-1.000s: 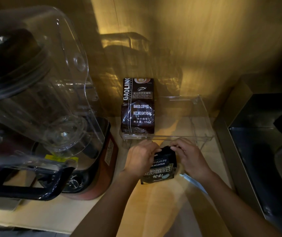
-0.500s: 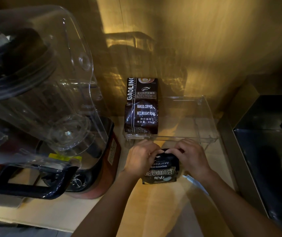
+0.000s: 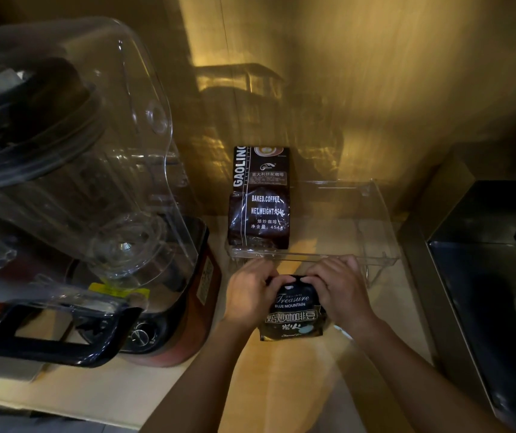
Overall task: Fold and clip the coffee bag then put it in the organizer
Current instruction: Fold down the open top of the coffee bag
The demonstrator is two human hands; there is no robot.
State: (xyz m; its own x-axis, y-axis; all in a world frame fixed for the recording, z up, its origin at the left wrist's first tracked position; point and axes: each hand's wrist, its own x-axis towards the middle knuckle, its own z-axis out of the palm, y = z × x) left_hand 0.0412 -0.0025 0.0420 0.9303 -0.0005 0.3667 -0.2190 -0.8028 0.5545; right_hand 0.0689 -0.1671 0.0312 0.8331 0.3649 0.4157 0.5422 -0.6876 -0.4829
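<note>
A small black coffee bag [image 3: 292,310] with white "Treasure Blue Mountain" lettering stands on the wooden counter just in front of the clear plastic organizer [image 3: 375,214]. My left hand [image 3: 250,292] grips its top left and my right hand [image 3: 341,292] its top right, with the fingertips of both pressed on the folded-down top edge. The bag's top is hidden under my fingers. No clip shows. A taller dark brown coffee bag [image 3: 260,198] marked "Baked Coffee" stands upright in the organizer's left side.
A large blender [image 3: 72,195] with a clear cover and black handle fills the left. A dark metal appliance [image 3: 488,276] stands at the right. A glossy wall is right behind the organizer. The organizer's right part holds nothing.
Both hands have closed in over the top of the small bag and pressed it lower, so the bag looks shorter. The organizer and tall bag have stayed put.
</note>
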